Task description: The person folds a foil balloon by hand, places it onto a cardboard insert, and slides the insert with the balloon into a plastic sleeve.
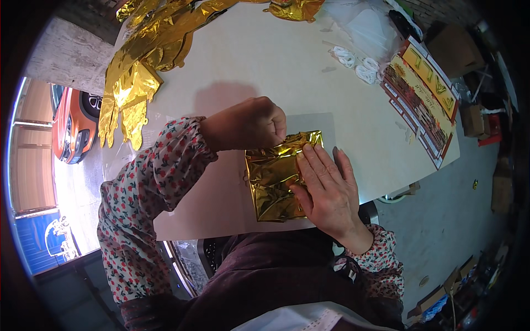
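A folded square packet of shiny gold foil (270, 190) lies creased on the table near its front edge. My left hand (240, 126) is closed in a fist at the packet's far edge, its lower side against the foil or just over it. What the curled fingers hold, if anything, is hidden. Flat on the packet's right side rests my right hand (328, 193), fingers stretched out and thumb apart. A thin greyish clear sheet (316, 122) shows on the table beyond the packet.
More gold foil pieces (132, 88) are heaped along the pale table's (182, 209) left and far edges. Two bundles of white cord (356, 63), clear plastic bags (364, 25) and a printed autumn-coloured card (422, 105) lie at the far right. Cardboard boxes (475, 121) stand beyond the table.
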A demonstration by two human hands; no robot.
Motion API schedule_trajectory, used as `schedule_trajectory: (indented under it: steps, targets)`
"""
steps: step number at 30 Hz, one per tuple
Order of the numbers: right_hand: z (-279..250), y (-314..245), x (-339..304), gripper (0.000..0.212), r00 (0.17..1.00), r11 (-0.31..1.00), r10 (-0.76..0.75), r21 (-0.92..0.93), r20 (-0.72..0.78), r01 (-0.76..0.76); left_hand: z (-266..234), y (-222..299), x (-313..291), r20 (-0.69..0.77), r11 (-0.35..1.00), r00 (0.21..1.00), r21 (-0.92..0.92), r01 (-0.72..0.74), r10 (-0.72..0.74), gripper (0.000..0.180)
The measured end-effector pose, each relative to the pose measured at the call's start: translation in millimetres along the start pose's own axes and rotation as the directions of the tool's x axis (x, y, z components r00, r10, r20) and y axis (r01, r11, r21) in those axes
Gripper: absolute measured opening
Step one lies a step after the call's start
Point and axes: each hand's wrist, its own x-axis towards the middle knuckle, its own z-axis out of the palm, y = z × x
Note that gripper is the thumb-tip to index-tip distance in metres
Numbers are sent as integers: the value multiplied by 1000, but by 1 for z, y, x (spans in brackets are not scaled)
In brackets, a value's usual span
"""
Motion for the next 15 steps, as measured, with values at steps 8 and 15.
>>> schedule_trajectory:
  steps: [8, 15]
  targets:
    - [1, 0, 0, 47, 1000, 1000, 5, -8, 3, -5, 5, -5, -2, -56, 998, 996, 9, -67, 67, 14]
    - [1, 0, 0, 47, 1000, 1000, 0, -12, -6, 0, 4, 0, 8, -40, 998, 998, -32, -52, 51, 17]
